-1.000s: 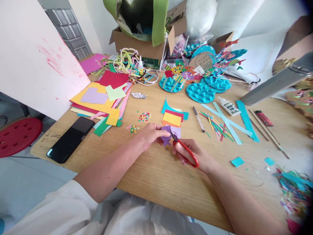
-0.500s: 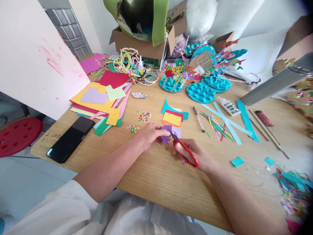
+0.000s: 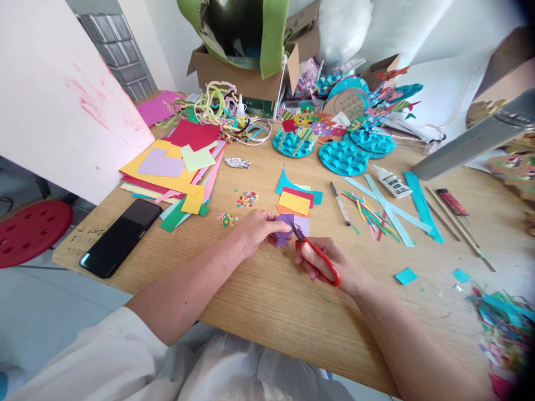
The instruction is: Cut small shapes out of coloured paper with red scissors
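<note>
My left hand (image 3: 264,229) pinches a small piece of dark purple paper (image 3: 283,239) with a notched lower end. My right hand (image 3: 324,259) is closed round the red handles of a pair of scissors (image 3: 330,266), whose blades touch the purple paper's right edge. Beneath and just beyond lie a lilac paper piece (image 3: 302,225) and a stack of coloured paper scraps, a yellow scrap (image 3: 295,203) on top. Left of these are two little heaps of paper confetti (image 3: 247,199). A fish-shaped paper cutout (image 3: 237,162) lies farther back.
Left are a black phone (image 3: 121,236) and stacked coloured paper (image 3: 159,181). Right are a pen (image 3: 340,204), thin paper strips (image 3: 371,216), a glue bottle (image 3: 393,181) and a grey cylinder (image 3: 468,139). Blue egg-tray crafts (image 3: 343,157) and a cardboard box (image 3: 242,75) stand behind.
The scissor handles have spread slightly apart in my right hand. My left hand and the purple paper stay in the same place.
</note>
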A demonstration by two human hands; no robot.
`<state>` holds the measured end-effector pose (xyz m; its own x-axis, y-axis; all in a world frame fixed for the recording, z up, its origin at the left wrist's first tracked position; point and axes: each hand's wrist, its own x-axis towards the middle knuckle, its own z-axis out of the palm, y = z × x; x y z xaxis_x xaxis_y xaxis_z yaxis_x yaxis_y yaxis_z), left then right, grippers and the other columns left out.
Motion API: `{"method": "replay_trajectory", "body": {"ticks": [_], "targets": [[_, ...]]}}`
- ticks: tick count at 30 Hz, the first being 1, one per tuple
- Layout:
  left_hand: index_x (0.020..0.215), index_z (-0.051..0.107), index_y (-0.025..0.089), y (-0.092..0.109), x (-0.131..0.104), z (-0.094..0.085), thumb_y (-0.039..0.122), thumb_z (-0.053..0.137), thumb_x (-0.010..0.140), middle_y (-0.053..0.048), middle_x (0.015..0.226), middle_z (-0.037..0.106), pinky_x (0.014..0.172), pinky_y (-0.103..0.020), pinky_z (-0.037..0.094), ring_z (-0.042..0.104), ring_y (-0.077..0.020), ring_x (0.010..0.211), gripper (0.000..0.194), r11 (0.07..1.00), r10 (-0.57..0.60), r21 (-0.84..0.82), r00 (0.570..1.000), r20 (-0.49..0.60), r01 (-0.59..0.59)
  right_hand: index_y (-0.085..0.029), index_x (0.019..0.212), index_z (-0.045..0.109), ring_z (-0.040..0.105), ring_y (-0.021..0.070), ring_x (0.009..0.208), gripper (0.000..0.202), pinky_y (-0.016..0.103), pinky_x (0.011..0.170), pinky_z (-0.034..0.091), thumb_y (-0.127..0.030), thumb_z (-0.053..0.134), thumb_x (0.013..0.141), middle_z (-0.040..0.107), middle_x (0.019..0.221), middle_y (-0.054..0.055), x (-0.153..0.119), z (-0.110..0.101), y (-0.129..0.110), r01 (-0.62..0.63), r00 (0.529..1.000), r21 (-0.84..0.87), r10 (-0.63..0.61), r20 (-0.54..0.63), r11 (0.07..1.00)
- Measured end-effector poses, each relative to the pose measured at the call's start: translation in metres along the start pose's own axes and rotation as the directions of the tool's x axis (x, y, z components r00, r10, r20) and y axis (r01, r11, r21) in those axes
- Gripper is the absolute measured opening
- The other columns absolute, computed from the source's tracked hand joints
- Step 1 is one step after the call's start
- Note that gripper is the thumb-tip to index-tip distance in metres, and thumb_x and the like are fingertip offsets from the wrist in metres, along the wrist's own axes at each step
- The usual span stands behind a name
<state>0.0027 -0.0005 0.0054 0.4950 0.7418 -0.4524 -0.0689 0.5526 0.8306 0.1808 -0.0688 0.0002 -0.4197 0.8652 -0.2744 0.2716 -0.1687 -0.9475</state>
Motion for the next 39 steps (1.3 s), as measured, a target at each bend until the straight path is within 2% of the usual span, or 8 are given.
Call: {"method": "replay_trajectory", "body": {"ticks": [20, 39], "targets": [[0.069, 0.068, 0.01, -0.0037, 0.0026, -0.0024, 0.019, 0.071, 0.064, -0.004, 0.061, 0.064, 0.05, -0.023, 0.04, 0.055, -0.01, 0.052, 0.011, 1.0, 0.01, -0.022, 1.0, 0.01, -0.01, -0.017, 0.068, 0.051, 0.04, 0.0067, 0.038, 0.058, 0.021, 0.039, 0.026, -0.072, 0.046, 0.085, 0.047, 0.045, -0.003, 0.0012, 0.0009, -0.0011, -0.005, 1.0, 0.009, 0.005, -0.017, 1.0], [0.067, 0.067, 0.009, -0.0027, 0.0024, -0.0012, 0.013, 0.067, 0.066, -0.003, 0.059, 0.064, 0.046, -0.022, 0.042, 0.055, -0.009, 0.048, 0.004, 1.0, -0.008, -0.03, 1.0, -0.009, 0.008, -0.016, 0.07, 0.052, 0.042, 0.0083, 0.04, 0.061, 0.022, 0.041, 0.029, -0.075, 0.046, 0.083, 0.049, 0.047, -0.002, 0.0013, 0.0008, -0.0027, -0.026, 0.999, -0.027, 0.026, -0.029, 0.999]]}}
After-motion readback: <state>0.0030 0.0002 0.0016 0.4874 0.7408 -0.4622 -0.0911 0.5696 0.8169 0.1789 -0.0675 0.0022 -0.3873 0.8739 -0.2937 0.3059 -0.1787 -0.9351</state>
